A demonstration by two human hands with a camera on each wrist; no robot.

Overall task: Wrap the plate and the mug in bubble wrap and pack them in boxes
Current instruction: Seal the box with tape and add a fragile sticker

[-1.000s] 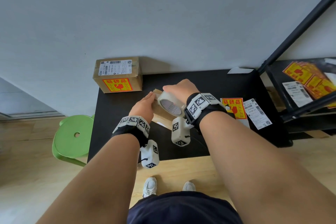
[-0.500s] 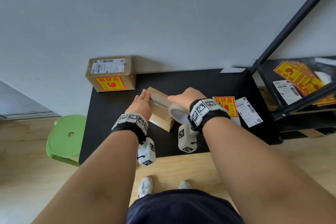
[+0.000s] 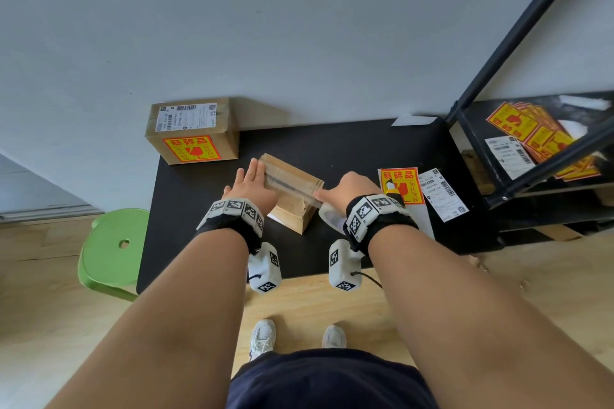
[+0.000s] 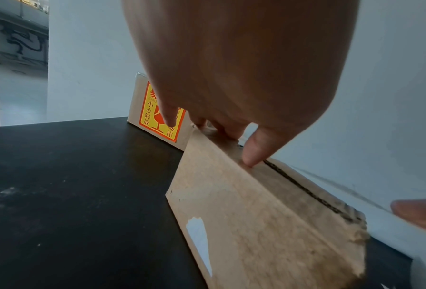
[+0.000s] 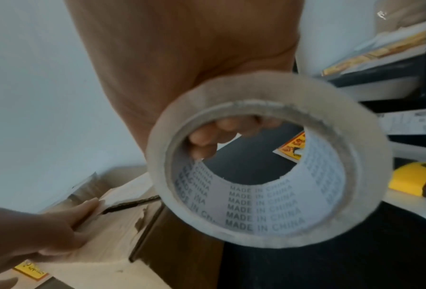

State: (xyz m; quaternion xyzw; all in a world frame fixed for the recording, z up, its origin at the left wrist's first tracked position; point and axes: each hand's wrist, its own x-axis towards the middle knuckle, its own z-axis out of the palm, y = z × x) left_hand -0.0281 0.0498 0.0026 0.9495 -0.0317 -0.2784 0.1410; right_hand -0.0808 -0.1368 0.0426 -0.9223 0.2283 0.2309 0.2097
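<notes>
A small cardboard box [image 3: 292, 191] sits on the black table [image 3: 349, 149], turned at an angle, its top flaps folded down with a dark seam running along the middle. The left hand [image 3: 254, 188] lies flat on the box's 9 o'clock end, fingers straight and close together and pointing toward 12 o'clock; in the left wrist view the fingertips [image 4: 252, 154] press on the flap just beside the seam, so this hand is spread and pressing, not pinching. The right hand [image 3: 349, 191] is at the box's 3 o'clock corner, with its fingers curled through the core of a roll of clear packing tape [image 5: 268, 160], which hangs beside and slightly below the box's top edge; the right wrist view shows fingers [image 5: 206, 136] wrapped inside the ring, whose liner reads "MADE IN CHINA". A strip of clear tape [image 3: 282, 181] stretches from the roll across the top of the box over the seam. The plate and mug cannot be seen in any view. At 11 o'clock from the open work, at the table's far left corner against the wall, stands a sealed box [image 3: 192, 133] bearing a shipping label and a yellow fragile sticker. At 3 o'clock from the right hand lie a loose fragile sticker [image 3: 403, 184] and a shipping label [image 3: 442, 192]. Farther toward 2 o'clock a black shelf [image 3: 531, 176] holds more yellow stickers. A green stool [image 3: 109, 252] stands on the wooden floor at 8 o'clock from the table.
</notes>
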